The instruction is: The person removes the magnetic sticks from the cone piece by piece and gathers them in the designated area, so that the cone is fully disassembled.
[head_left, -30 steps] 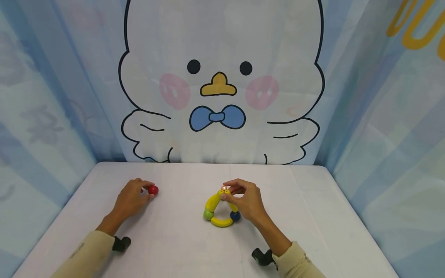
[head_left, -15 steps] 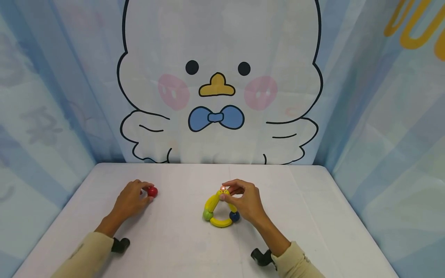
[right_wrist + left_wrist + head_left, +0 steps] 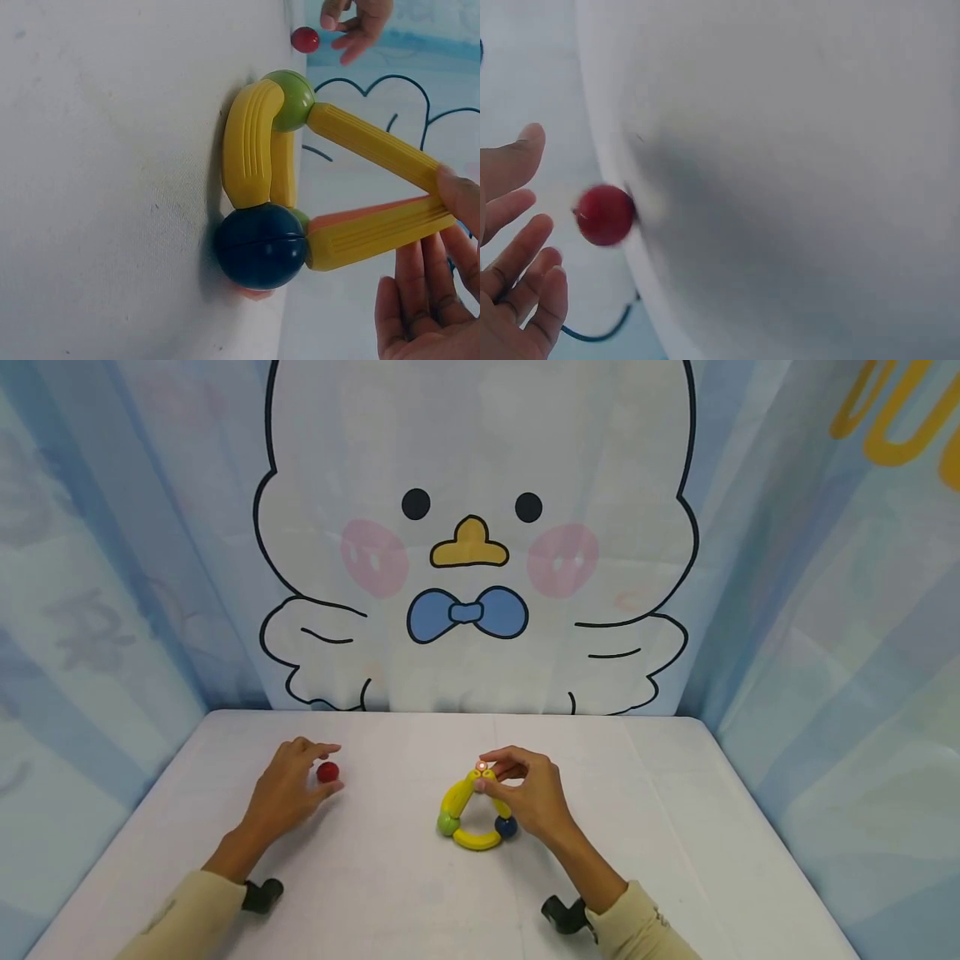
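Note:
A red ball (image 3: 327,772) rests on the table at the left. My left hand (image 3: 288,789) surrounds it from the side, thumb and fingers spread wide; in the left wrist view a gap shows between the fingers and the red ball (image 3: 605,215). My right hand (image 3: 538,793) pinches the top of a toy frame of rods and balls, where the upper yellow rods (image 3: 379,232) lean together. Curved yellow rods (image 3: 251,146) form its base on the table, joined by a dark blue ball (image 3: 261,246) and a green ball (image 3: 294,100). An orange rod (image 3: 360,214) shows behind.
The white table (image 3: 397,893) ends at a curtain backdrop (image 3: 468,668) with a cartoon bird. Black wrist cameras (image 3: 262,895) hang at both sleeves, close above the tabletop.
My left hand has let go of the red ball: the fingers have spread apart, and the ball stays on the table. The right hand keeps its pinch on the toy frame.

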Tool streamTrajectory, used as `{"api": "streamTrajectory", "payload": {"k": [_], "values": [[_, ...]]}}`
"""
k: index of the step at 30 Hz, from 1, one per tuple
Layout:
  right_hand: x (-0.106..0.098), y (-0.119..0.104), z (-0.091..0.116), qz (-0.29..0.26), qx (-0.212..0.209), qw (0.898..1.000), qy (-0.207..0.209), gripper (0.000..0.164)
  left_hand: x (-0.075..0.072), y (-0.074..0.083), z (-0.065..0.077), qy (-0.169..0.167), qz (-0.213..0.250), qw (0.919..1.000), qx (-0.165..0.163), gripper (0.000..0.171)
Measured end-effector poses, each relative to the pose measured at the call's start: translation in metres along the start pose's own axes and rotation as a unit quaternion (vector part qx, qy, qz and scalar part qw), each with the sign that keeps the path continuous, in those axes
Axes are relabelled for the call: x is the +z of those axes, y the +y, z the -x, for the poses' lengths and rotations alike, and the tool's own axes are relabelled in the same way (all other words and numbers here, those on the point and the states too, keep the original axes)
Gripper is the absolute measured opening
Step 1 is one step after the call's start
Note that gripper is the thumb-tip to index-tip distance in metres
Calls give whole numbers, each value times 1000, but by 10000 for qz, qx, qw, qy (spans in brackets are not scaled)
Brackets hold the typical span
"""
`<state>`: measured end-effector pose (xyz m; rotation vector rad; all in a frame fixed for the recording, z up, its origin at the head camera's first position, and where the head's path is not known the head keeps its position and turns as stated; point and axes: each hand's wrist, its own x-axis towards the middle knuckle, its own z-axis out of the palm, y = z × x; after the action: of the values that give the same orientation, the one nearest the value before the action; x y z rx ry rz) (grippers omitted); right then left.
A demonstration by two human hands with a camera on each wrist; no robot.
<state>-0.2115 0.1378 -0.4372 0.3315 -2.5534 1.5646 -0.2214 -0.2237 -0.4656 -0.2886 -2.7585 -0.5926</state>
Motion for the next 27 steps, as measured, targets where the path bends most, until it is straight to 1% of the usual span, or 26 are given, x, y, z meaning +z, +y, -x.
{"api": "streamTrajectory", "payload": {"k": [3,6,10,15,20,24,27], "values": [[0,0,0,-9,19,10000,19,30,-1,19,0,246,61,9991,330,58],[0,0,0,-9,19,10000,18,30,-2,42,-1,352,85,9974,628,55],[0,0,-1,1,-8,10000,1,31,-1,73,-1,242,120,9958,874,51],[1,0,0,32,-26,10000,8,31,9,107,-3,12,294,9945,1004,47],[1,1,-1,31,-75,10000,-3,31,22,130,-7,-18,527,9920,1146,45],[0,2,-1,-41,-159,9999,-20,31,31,143,-10,-56,770,9895,1221,44],[0,2,-2,-61,-212,9998,-21,29,37,151,-13,-8,943,9880,1225,42]]}}
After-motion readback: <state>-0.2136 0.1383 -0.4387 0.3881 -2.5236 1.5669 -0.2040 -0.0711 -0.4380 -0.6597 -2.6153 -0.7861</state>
